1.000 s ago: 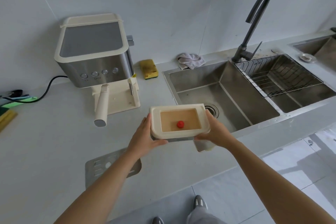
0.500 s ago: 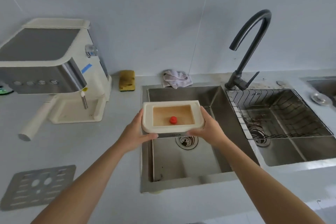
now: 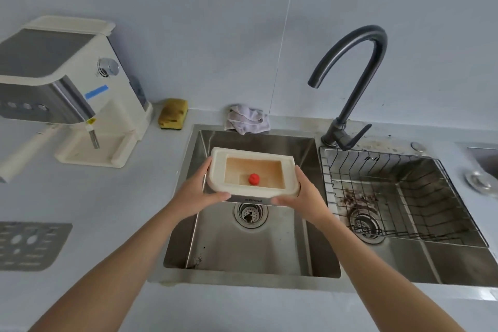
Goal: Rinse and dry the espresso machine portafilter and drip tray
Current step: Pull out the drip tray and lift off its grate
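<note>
**Drip tray held over the left basin**

Seen from beside the person, the tray [image 3: 252, 153] hangs in the air over the left basin [image 3: 256, 140], above and just behind the drain [image 3: 250, 213]. Its ends lie inside the basin's side walls, with open space on both sides and below. The faucet [image 3: 358, 62] arches over the divide to the right, its spout well clear of the tray. A wire basket [image 3: 404, 191] fills the right basin. The left hand [image 3: 196, 194] and right hand [image 3: 307, 194] are apart, each clamped on one end of the tray, thumbs along the near edge.

One second earlier the tray was held over the counter [image 3: 107, 210] in front of the machine [image 3: 67, 94]; the grip is unchanged.

The tray is a cream rectangle held roughly level, its well tinted brown, with a red float [image 3: 253, 179] near the front. A metal strip with lettering runs along its near face. The portafilter [image 3: 27, 151] is still on the machine, and the grate [image 3: 27, 245] lies on the counter at far left.
</note>
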`<state>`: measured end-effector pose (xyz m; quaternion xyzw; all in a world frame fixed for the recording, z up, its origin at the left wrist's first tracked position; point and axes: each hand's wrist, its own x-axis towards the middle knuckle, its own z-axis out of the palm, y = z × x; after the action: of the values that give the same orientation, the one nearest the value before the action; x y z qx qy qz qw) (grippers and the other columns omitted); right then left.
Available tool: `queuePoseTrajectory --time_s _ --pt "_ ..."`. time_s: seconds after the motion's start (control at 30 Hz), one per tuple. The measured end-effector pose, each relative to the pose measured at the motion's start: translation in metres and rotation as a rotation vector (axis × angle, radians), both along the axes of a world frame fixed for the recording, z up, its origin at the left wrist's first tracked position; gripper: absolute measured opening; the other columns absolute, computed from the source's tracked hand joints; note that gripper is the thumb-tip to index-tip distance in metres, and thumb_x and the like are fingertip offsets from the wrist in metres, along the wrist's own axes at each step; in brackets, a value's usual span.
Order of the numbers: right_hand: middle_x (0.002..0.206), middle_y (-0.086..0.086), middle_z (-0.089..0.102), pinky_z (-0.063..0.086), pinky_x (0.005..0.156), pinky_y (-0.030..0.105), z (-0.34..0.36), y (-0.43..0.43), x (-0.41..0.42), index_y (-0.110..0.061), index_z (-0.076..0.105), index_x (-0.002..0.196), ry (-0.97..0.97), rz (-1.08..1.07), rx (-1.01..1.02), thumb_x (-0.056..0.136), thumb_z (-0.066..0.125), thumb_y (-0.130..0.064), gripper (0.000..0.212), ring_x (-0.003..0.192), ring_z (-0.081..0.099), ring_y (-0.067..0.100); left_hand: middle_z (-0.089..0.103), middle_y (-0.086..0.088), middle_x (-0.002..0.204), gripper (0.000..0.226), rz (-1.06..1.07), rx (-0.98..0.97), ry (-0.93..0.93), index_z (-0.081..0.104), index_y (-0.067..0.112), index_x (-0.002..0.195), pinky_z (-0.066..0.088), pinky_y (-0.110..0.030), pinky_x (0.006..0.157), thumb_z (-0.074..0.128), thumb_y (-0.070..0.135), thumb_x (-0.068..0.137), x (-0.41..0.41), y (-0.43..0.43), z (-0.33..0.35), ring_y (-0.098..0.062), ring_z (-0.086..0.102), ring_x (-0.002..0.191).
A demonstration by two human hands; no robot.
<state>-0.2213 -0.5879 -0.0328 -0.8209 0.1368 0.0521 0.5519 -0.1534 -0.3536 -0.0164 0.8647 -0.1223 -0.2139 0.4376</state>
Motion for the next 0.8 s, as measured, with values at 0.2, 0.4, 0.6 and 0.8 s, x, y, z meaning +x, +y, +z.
queuePoseTrajectory --time_s 0.2,0.4,0.6,0.8 --pt "0.100 -0.015 0.061 0.046 0.077 0.017 -0.008 -0.007 -0.006 -0.025 0.049 0.119 0.001 -0.025 0.109 0.070 0.078 -0.011 0.059 0.092 0.058 0.002 0.038 0.005 0.146 0.093 0.014 -0.002 0.001 0.016 0.029 0.148 0.030 -0.029 0.103 0.075 0.021 0.076 0.007 -0.011 0.004 -0.016 0.034 0.135" --pt "0.101 -0.007 0.063 0.045 0.073 0.020 -0.016 -0.012 -0.003 -0.020 0.053 0.119 0.045 -0.053 0.204 0.073 0.077 -0.016 0.051 0.091 0.058 0.011 0.039 0.003 0.144 0.086 0.018 0.025 0.003 0.021 0.027 0.146 0.031 -0.030 0.101 0.072 0.024 0.078 0.015 -0.023 0.012 -0.018 0.035 0.134" --pt "0.091 -0.011 0.061 0.044 0.058 0.010 -0.018 -0.014 0.001 -0.020 0.054 0.113 0.062 -0.051 0.289 0.079 0.071 -0.014 0.039 0.078 0.055 0.002 0.039 0.000 0.144 0.078 0.031 0.049 -0.012 0.025 0.022 0.145 0.032 -0.027 0.099 0.069 0.023 0.081 0.021 -0.033 0.020 -0.019 0.036 0.133" --pt "0.085 -0.009 0.063 0.043 0.063 0.016 -0.023 -0.010 0.005 -0.025 0.059 0.094 0.100 -0.083 0.399 0.081 0.068 -0.014 0.019 0.077 0.057 0.006 0.041 -0.001 0.142 0.074 0.027 0.054 -0.017 0.027 0.021 0.144 0.031 -0.022 0.093 0.067 0.025 0.083 0.029 -0.039 0.027 -0.019 0.038 0.130"
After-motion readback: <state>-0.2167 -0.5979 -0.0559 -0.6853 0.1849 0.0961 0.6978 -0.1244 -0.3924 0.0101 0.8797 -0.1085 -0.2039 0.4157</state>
